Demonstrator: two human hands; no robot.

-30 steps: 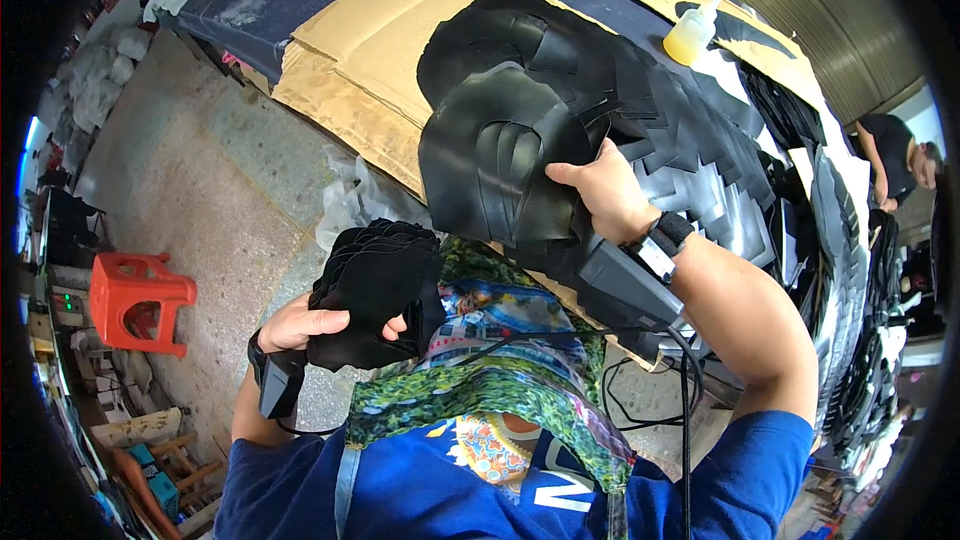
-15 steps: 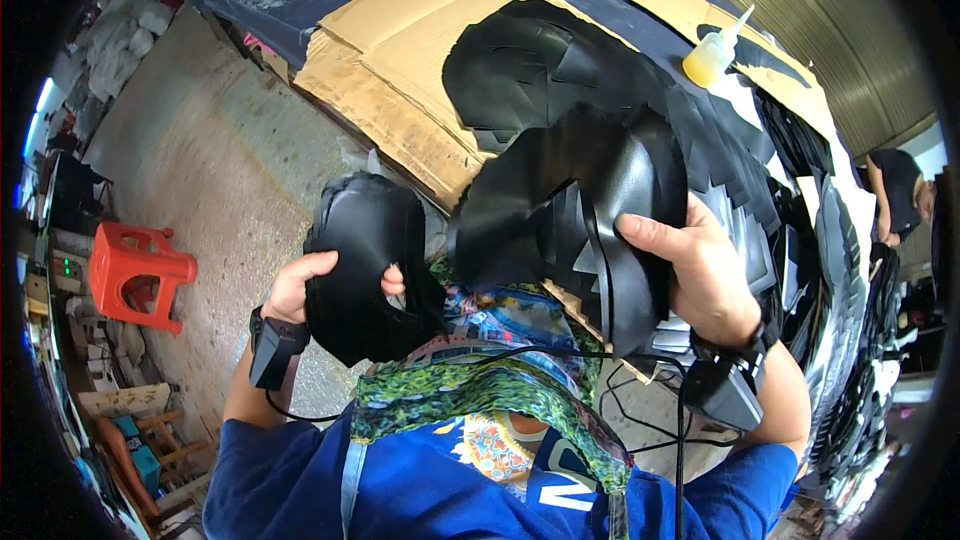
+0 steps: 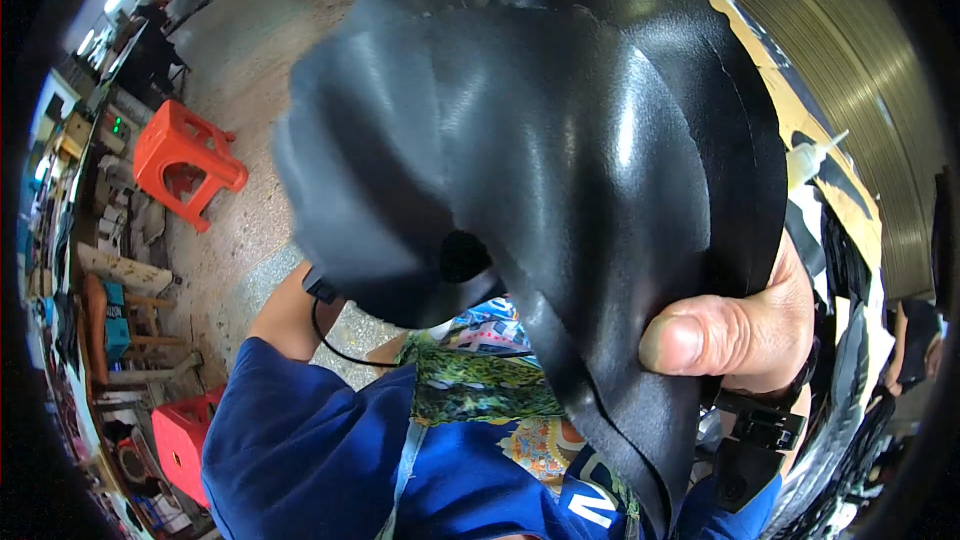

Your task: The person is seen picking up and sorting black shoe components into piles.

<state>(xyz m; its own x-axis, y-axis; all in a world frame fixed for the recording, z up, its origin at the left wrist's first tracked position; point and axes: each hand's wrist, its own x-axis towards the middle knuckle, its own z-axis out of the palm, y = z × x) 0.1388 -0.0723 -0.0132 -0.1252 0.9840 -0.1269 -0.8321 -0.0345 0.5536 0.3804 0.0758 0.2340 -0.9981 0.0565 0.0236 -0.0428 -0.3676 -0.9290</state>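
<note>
Black sheets (image 3: 570, 160) fill the middle, up toward twelve o'clock. At four o'clock the right hand (image 3: 757, 328) pinches their edge; a broad, gentle hold should avoid creases. The left hand is hidden, its grip impossible to tell.

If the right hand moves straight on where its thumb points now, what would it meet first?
The black sheets that the right hand holds; beyond their edge, the green patterned apron seems next in line, though depth is unclear.
</note>
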